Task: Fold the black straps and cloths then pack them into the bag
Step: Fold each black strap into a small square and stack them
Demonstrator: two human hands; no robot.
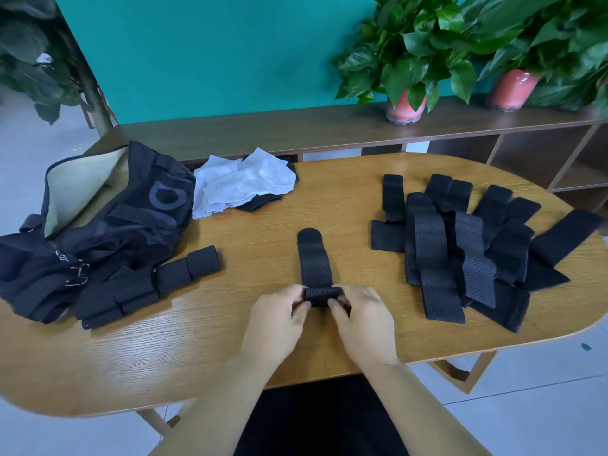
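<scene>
Two hands (322,311), curled grip pinching rolled strap (317,274)

Black perforated strap (315,262), white cloths (243,181), black bag (131,218)

Strap (314,261) perforated matt fabric; table (269,205) smooth wood, probably varnished.

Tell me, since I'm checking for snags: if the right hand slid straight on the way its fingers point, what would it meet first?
The right hand points up-left across the strap roll it pinches. Just beyond is the left hand, gripping the roll's other end; it would likely meet those fingers first.
</scene>
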